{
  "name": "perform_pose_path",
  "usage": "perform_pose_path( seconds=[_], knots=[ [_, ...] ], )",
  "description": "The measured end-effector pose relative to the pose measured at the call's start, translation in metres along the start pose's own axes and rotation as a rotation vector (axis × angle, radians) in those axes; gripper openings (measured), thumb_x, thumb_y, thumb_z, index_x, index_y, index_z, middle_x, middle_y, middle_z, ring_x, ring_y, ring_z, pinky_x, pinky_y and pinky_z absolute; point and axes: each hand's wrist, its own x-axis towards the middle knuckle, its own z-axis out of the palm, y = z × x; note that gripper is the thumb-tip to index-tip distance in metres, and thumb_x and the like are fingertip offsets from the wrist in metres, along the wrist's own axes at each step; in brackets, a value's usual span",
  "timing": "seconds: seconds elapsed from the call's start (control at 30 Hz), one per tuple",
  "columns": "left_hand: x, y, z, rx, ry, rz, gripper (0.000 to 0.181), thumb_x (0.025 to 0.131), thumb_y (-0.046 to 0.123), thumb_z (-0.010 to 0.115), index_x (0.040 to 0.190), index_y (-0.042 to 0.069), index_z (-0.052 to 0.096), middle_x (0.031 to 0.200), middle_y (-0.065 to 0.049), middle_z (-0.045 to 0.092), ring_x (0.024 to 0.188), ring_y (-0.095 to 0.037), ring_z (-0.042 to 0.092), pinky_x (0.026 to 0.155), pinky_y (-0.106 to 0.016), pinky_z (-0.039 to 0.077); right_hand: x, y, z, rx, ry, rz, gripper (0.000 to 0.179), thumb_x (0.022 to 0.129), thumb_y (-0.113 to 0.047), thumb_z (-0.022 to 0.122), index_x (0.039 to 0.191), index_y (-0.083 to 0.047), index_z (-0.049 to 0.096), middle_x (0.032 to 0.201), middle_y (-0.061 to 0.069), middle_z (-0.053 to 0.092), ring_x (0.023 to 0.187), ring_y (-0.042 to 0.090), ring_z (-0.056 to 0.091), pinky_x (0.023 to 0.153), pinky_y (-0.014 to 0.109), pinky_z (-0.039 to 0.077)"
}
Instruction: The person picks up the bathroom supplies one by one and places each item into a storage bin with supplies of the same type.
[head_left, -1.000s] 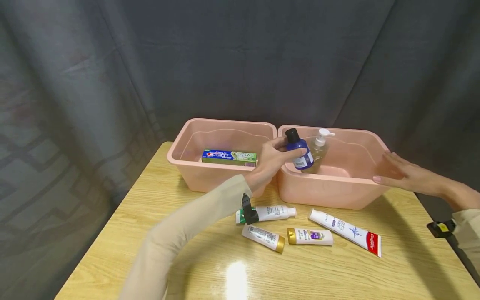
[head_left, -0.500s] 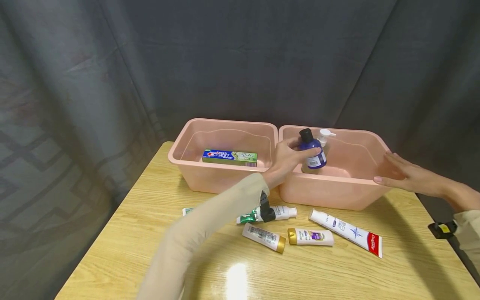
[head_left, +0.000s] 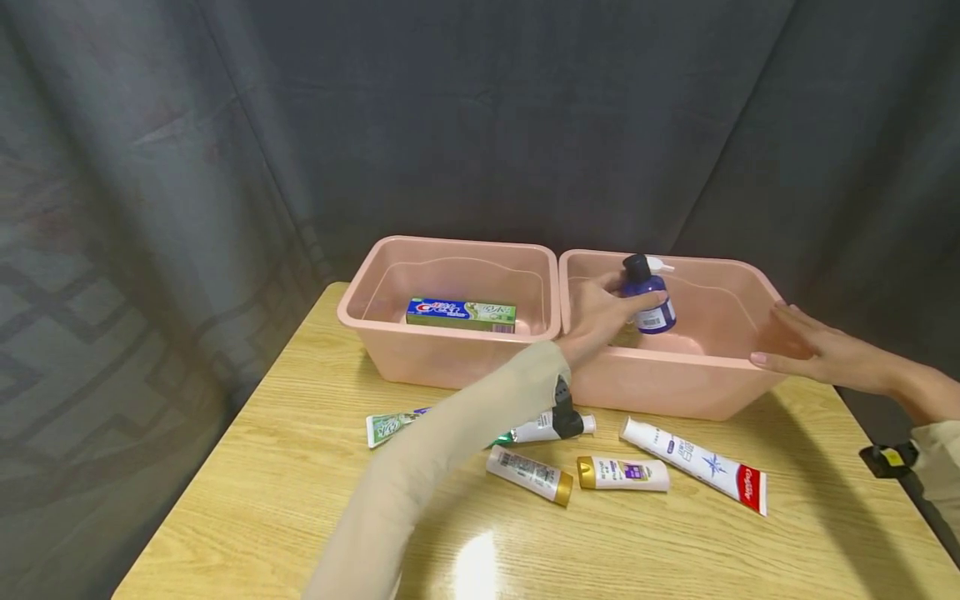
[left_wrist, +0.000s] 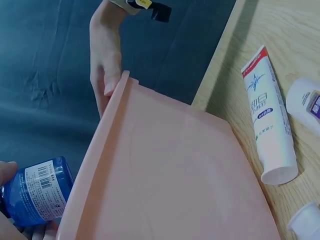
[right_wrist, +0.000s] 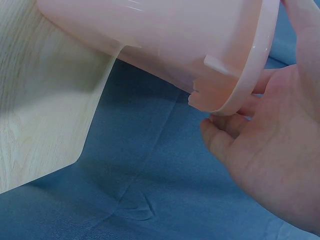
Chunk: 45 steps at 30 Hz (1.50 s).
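My left hand point(head_left: 600, 310) grips a dark blue bottle point(head_left: 656, 315) with a black cap, holding it tilted over the right pink bin point(head_left: 660, 385). In the left wrist view the bottle's barcode label shows beside the bin's rim. Behind it in the head view, the white pump top point(head_left: 660, 265) of a clear pump bottle peeks out; the rest is mostly hidden. My right hand point(head_left: 832, 354) holds the bin's right end, thumb at the front rim. From the right wrist camera, its fingers point(right_wrist: 217, 137) curl at the rim's edge.
A second pink bin point(head_left: 450, 362) stands at the left with a toothpaste box point(head_left: 461, 313) inside. In front lie a Colgate tube point(head_left: 697, 461), two gold-capped tubes, one of them white and purple point(head_left: 633, 473), and green-white tubes point(head_left: 386, 427) partly under my left sleeve.
My left hand has carried the blue bottle rightward over the right bin, now covering most of the pump bottle. The right hand stays at the bin's end.
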Motion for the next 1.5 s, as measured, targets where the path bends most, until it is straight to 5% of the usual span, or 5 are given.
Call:
perform_pose_path(
  seconds=[0.53,0.87,1.2,1.5],
  knots=[
    [0.013,-0.009,0.011,0.018,0.091,-0.056,0.037,0.073,0.018,0.089,0.104,0.004,0.074,0.088,0.003,0.072,0.076,-0.006,0.065,0.071,-0.019,0.052,0.004,-0.001,0.003,-0.010,0.005,0.017,0.102,0.094,-0.039,0.061,0.155,-0.016,-0.018,0.157,0.021,-0.028,0.137,0.059,-0.019,0.089,0.086,0.011],
    [0.012,-0.013,0.010,0.076,0.045,-0.074,0.042,0.075,0.017,0.088,0.112,0.005,0.073,0.100,-0.001,0.074,0.088,-0.011,0.069,0.078,-0.021,0.053,0.006,-0.003,0.002,-0.018,-0.007,0.022,0.102,0.095,-0.038,0.061,0.155,-0.017,-0.019,0.157,0.026,-0.025,0.136,0.063,-0.010,0.087,0.085,0.018],
    [0.012,-0.012,0.010,0.173,0.002,-0.121,0.043,0.075,0.017,0.089,0.113,0.006,0.072,0.100,0.000,0.073,0.088,-0.015,0.071,0.077,-0.025,0.056,0.007,-0.003,0.002,-0.031,-0.019,0.064,0.103,0.096,-0.044,0.059,0.153,-0.008,-0.020,0.153,0.030,-0.027,0.136,0.058,-0.021,0.092,0.085,0.006],
    [0.013,-0.012,0.011,0.219,-0.017,-0.185,0.038,0.073,0.013,0.090,0.105,0.004,0.073,0.089,-0.001,0.073,0.078,-0.015,0.069,0.071,-0.024,0.055,0.007,-0.002,0.002,-0.029,-0.012,0.043,0.102,0.096,-0.041,0.059,0.154,-0.006,-0.017,0.154,0.031,-0.025,0.136,0.058,-0.021,0.091,0.085,0.008]
  ],
)
